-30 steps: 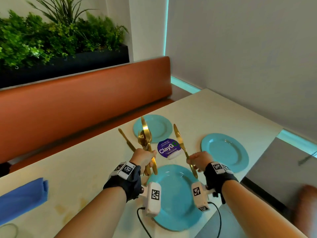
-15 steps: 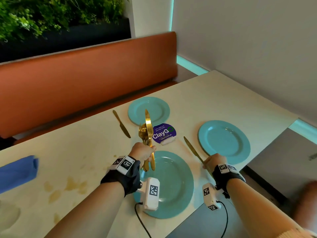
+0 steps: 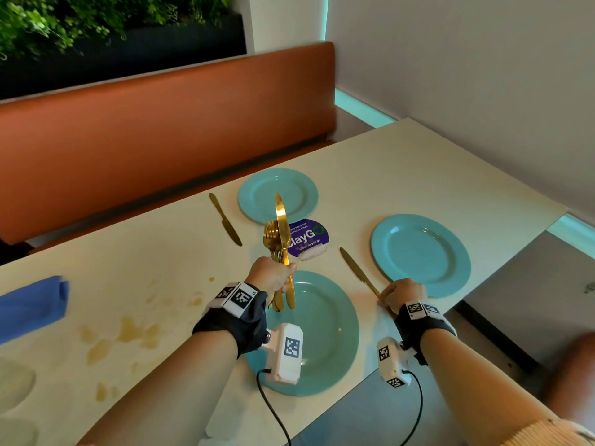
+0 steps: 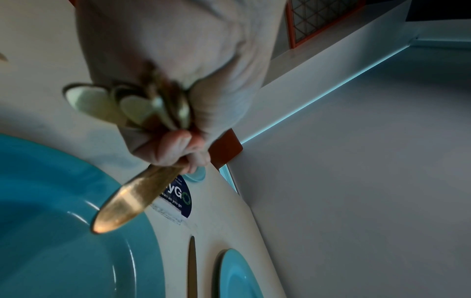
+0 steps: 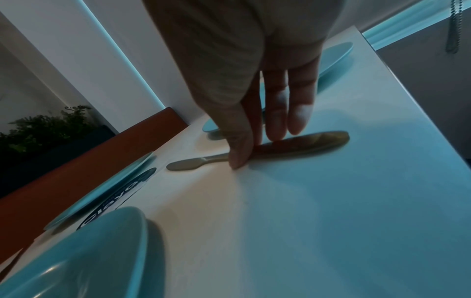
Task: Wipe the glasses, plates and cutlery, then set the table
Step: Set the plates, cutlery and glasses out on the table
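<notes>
Left hand (image 3: pixel 269 274) grips a cutlery bunch (image 3: pixel 279 233) upright over the near plate (image 3: pixel 325 333), while the right hand (image 3: pixel 402 294), fingers (image 5: pixel 297 113) straight, touches a knife (image 3: pixel 357 270) lying flat between that plate and the right plate (image 3: pixel 420 254).

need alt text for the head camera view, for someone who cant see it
A person's left hand grips a bundle of gold cutlery upright over the near teal plate, while the right hand lays a gold knife on the white table beside it. Two more teal plates, another knife and a folded blue cloth also lie there.
</notes>
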The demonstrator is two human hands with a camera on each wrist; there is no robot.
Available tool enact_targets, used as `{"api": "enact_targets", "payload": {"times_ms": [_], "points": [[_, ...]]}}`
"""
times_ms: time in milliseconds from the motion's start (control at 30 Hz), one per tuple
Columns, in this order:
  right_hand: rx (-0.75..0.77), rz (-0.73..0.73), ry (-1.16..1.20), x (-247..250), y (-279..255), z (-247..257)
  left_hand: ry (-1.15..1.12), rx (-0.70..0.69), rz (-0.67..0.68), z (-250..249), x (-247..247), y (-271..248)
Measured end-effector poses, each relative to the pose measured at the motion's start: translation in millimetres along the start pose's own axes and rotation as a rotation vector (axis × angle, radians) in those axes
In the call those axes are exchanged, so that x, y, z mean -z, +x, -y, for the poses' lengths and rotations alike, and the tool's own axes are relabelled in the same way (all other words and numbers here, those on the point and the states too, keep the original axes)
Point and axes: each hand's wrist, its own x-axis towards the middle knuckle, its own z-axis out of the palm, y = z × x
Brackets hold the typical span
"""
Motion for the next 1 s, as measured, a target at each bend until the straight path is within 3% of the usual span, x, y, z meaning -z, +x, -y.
{"api": "enact_targets", "payload": {"times_ms": [233,1000], "points": [[-0.023,-0.01,0.093,-1,-4,-1,0.001,0.007,0.002,2,-1,-7],[0.09,-0.021,-0.127,0,-20,0,-0.036,0.025,-0.003,20,6,-35]]}}
